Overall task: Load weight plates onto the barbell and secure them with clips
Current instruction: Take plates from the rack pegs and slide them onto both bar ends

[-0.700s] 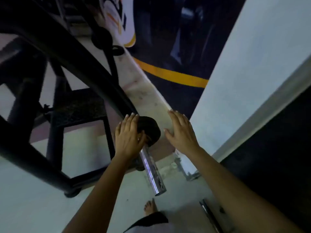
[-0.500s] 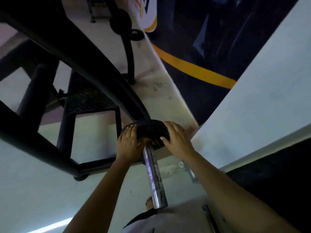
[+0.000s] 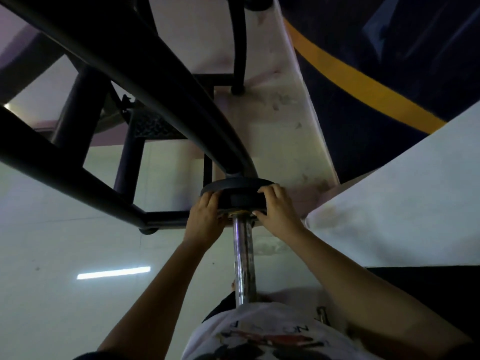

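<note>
The weight plate (image 3: 235, 197) sat at the far end of the barbell sleeve (image 3: 244, 261), its flat face towards the person. The sleeve's long axis ran near to far, straight between the hands. Left hand (image 3: 205, 216) and right hand (image 3: 279, 213) gripped opposite rims, fingers (image 3: 268, 190) curled round the plate and both equally near it.

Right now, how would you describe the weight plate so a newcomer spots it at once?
Find the black tubular frame crossing the upper left, then the chrome barbell sleeve rising from bottom centre. At its far end sits the weight plate, gripped by the left hand and right hand. It is the only round dark shape; its neighbours are straight tubes.
</note>
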### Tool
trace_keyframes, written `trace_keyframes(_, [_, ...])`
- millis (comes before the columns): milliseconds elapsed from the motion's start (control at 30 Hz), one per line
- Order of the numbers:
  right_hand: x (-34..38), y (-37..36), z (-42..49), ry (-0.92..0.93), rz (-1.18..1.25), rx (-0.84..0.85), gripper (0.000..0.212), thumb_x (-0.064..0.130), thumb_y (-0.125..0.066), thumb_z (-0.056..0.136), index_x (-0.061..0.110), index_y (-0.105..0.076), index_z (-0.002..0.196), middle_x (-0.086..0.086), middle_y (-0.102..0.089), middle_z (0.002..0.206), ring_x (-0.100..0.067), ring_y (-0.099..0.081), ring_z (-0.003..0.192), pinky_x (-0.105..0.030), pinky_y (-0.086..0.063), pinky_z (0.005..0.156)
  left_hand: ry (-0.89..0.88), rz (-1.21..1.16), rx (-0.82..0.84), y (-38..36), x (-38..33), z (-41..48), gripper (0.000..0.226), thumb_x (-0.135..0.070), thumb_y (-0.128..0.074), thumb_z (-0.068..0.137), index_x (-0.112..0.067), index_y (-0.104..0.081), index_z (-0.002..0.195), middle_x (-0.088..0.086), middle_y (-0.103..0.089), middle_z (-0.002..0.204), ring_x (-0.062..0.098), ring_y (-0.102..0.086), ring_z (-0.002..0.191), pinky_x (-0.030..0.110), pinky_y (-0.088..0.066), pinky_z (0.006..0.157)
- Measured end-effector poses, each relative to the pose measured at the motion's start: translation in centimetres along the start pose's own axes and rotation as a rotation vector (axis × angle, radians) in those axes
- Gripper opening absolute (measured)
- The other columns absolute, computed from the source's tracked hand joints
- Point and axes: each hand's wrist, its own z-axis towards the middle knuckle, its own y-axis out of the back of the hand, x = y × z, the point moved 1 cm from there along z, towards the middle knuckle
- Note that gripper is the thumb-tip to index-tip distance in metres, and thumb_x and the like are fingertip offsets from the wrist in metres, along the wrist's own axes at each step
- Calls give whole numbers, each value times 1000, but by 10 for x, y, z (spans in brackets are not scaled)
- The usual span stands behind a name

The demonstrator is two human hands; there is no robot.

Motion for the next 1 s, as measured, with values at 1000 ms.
trace_keyframes(1000, [35, -2, -200, -66, 114, 199, 37, 10, -63, 82, 6, -53, 117, -14, -56, 114, -29, -49, 108, -34, -40, 87, -119, -188, 283, -9, -14, -175, 39, -15, -66, 80, -8, -54, 116, 13, -57, 111, 24, -53, 101, 35, -48, 83])
